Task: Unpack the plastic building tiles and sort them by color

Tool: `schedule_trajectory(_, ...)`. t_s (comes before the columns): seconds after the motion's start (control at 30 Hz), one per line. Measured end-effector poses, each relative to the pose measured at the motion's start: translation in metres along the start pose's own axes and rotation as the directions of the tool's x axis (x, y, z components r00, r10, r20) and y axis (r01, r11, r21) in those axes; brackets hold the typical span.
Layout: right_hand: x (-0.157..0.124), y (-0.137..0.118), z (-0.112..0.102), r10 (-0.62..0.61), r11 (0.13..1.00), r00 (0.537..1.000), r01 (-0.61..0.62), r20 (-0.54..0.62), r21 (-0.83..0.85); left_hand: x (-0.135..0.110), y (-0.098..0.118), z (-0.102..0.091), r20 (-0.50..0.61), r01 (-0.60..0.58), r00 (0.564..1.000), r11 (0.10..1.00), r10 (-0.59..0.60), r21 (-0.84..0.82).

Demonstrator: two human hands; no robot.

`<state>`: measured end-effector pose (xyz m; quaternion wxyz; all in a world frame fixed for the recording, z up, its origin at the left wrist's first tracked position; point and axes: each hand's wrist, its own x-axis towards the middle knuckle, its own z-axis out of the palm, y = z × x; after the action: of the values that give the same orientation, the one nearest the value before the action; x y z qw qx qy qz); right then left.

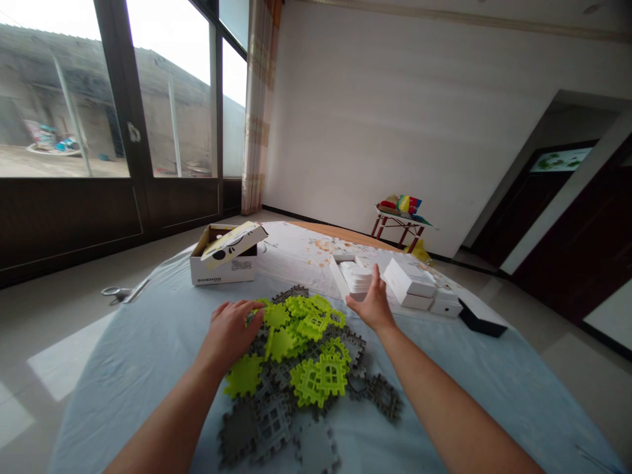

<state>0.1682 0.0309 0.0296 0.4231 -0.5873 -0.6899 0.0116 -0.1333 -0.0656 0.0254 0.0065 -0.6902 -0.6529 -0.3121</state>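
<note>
Grey interlocking pieces [316,442] nearest, green pieces [283,344] heaped on and beyond them – left hand [237,326] at the heap, right hand [374,301] at a lidless white box [340,280].

Green heap sits mid-worktop [138,382], between the forearms, immediately right of the left hand, so left is the nearer one; its fingers lie over the heap's left edge, can't tell if they grip a piece. White box is just past the heap, forward and slightly left of the right hand, long axis running away from the person, white stack [356,276] inside. Right thumb and fingers spread apart at the box's near end – contact unclear. Printed box [222,272] stands beyond the left hand, well apart from the right.
</note>
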Motion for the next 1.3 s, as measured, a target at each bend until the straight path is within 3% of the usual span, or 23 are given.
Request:
schedule_trajectory(0.1, 0.020, -0.044, 0.030, -0.066, 0.995, 0.995, 0.061, 0.074, 0.075, 0.000, -0.002, 0.000, -0.001, 0.018, 1.000, 1.000, -0.018, 0.002)
schedule_trajectory(0.3, 0.044, -0.120, 0.097, 0.014, 0.994, 0.969, -0.040, 0.245, 0.102, -0.001, -0.009, 0.003, -0.012, 0.032, 0.999, 0.999, -0.031, 0.018)
schedule_trajectory(0.4, 0.047, -0.136, 0.121, 0.084, 0.989, 0.938, -0.120, 0.336, 0.086, -0.001, -0.013, 0.007, 0.001, 0.045, 0.999, 0.999, -0.045, 0.028)
schedule_trajectory(0.5, 0.046, -0.134, 0.134, 0.062, 0.987, 0.870, -0.126, 0.488, 0.098, -0.001, -0.015, 0.009, 0.012, 0.055, 0.998, 0.998, -0.056, 0.029)
schedule_trajectory(0.57, 0.046, -0.123, 0.132, -0.024, 0.991, 0.845, -0.050, 0.534, 0.123, -0.001, -0.017, 0.010, 0.015, 0.060, 0.998, 0.998, -0.060, 0.028)
schedule_trajectory(0.63, 0.049, -0.104, 0.118, -0.057, 0.995, 0.886, 0.014, 0.460, 0.097, 0.000, -0.020, 0.011, 0.019, 0.062, 0.998, 0.998, -0.062, 0.026)
schedule_trajectory(0.73, 0.059, -0.061, 0.079, 0.053, 0.998, 0.967, -0.045, 0.251, -0.037, 0.002, -0.025, 0.015, 0.033, 0.054, 0.998, 0.998, -0.055, 0.017)
schedule_trajectory(0.8, 0.067, -0.023, 0.046, 0.159, 0.984, 0.975, -0.144, 0.154, -0.106, 0.003, -0.028, 0.016, 0.044, 0.050, 0.998, 0.999, -0.051, 0.014)
schedule_trajectory(0.93, 0.075, 0.056, -0.016, 0.399, 0.844, 0.908, -0.419, -0.130, -0.335, 0.004, -0.032, 0.018, 0.051, 0.054, 0.997, 0.998, -0.055, 0.027)
schedule_trajectory(1.03, 0.073, 0.102, -0.045, 0.488, 0.740, 0.842, -0.540, -0.231, -0.402, 0.005, -0.037, 0.020, 0.034, 0.077, 0.996, 0.997, -0.078, 0.029)
schedule_trajectory(1.17, 0.074, 0.139, -0.062, 0.545, 0.692, 0.805, -0.591, -0.237, -0.415, 0.008, -0.044, 0.022, 0.018, 0.103, 0.995, 0.995, -0.103, 0.004)
schedule_trajectory(1.3, 0.080, 0.158, -0.065, 0.610, 0.676, 0.775, -0.618, -0.166, -0.403, 0.010, -0.053, 0.026, 0.025, 0.147, 0.989, 0.989, -0.148, 0.014)
